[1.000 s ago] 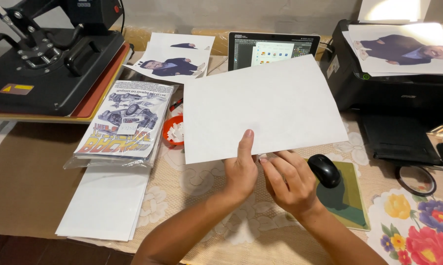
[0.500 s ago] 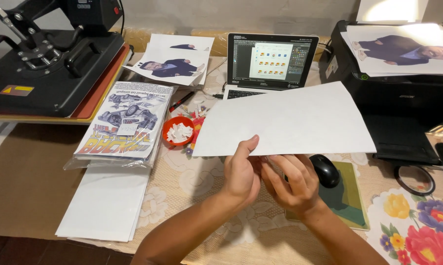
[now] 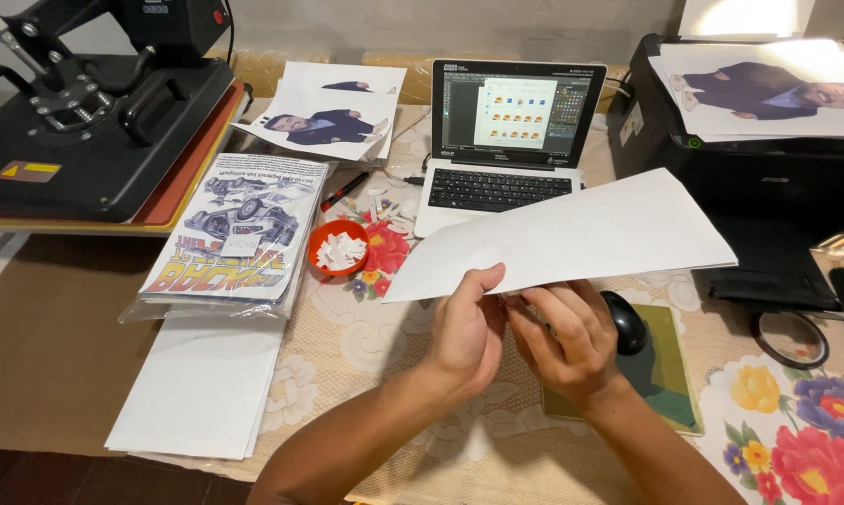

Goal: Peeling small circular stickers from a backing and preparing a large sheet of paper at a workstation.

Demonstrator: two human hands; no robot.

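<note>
The white paper sheet [image 3: 572,238] extends up and right from both hands; left hand [image 3: 466,329] pinches its near edge, right hand [image 3: 572,341] fingers grip beneath

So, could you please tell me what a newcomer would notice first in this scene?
Probably the large white sheet, held at its near edge by both the left hand and right hand in the middle. Next, the black heat press at far left, and the open laptop behind the sheet.
</note>
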